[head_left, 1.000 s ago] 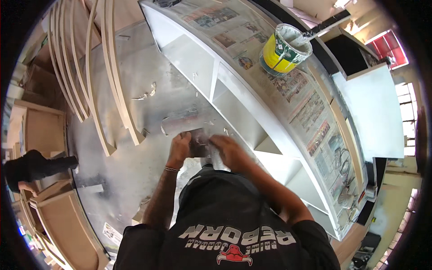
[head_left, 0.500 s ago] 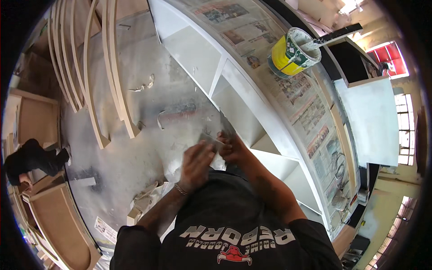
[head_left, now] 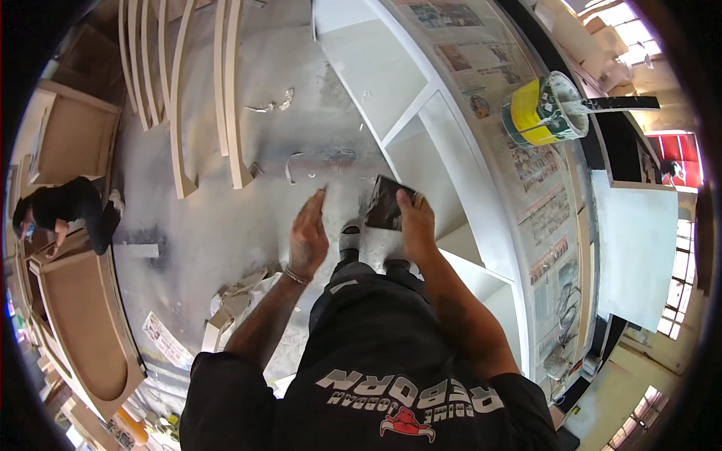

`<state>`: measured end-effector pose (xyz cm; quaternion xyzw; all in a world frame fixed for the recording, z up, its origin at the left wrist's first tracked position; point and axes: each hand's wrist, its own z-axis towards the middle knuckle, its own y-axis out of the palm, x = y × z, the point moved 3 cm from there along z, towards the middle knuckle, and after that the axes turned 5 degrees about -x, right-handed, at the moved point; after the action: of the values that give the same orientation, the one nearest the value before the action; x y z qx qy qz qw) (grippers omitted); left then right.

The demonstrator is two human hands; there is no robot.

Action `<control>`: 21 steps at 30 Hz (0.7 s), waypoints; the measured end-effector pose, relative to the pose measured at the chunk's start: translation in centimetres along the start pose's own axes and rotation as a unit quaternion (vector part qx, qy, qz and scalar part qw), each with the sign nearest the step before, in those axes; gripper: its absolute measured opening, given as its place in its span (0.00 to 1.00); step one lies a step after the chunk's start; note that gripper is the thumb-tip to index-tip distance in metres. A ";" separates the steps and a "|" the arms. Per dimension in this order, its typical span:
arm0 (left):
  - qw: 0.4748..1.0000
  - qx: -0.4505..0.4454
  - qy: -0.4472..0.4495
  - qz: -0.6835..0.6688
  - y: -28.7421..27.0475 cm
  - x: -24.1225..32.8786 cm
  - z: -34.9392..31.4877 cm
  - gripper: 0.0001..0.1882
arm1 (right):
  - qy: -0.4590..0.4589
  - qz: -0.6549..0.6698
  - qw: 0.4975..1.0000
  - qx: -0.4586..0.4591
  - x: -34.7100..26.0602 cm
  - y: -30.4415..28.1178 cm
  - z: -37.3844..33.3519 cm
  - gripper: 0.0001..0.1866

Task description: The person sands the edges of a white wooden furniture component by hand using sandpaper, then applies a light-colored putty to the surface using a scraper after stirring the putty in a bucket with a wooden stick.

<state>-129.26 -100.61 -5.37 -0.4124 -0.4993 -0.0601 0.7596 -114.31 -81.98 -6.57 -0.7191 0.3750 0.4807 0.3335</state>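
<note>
My right hand (head_left: 418,225) grips a dark, square flat blade (head_left: 386,204), which looks like a wide filler spreader; a bit of yellow shows beside my fingers. The blade is tilted, its face smeared, beside the open front of a long white cabinet (head_left: 481,203). To its left, my left hand (head_left: 309,237) is raised with its fingers stretched out and close together, seen nearly edge-on. Nothing plainly shows in it, though its palm side is partly hidden. The two hands are apart. My feet stand on the grey floor (head_left: 226,218) below them.
A yellow and green bucket (head_left: 543,113) with white paste and a stick stands on newspaper (head_left: 519,188) atop the cabinet. Several curved wooden strips (head_left: 180,98) lie at the far left. A person in black (head_left: 71,214) bends over brown panels (head_left: 83,316). Crumpled paper (head_left: 233,304) lies near my left arm.
My hands, which met around a light flat piece, have moved apart. The dark blade now shows its broad face in my right hand. The whole view has shifted, bringing my feet into sight.
</note>
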 end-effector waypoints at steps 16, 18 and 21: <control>0.997 0.060 -0.015 -0.034 -3.4 4.5 1.6 0.21 | -0.074 -0.138 0.979 -0.127 -6.0 7.4 -2.0 0.16; 0.996 0.044 0.068 -0.035 -2.3 5.2 -0.2 0.21 | -0.075 -0.146 0.984 -0.068 -6.4 6.5 -0.5 0.16; 0.993 0.026 -0.067 -0.095 -1.7 3.2 0.3 0.21 | -0.125 -0.186 0.926 -0.303 -6.2 5.9 -0.9 0.18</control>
<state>-128.75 -100.44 -1.79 -0.3461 -0.5878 -0.0912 0.7255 -120.58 -84.26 -1.13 -0.7765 0.0263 0.5873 0.2270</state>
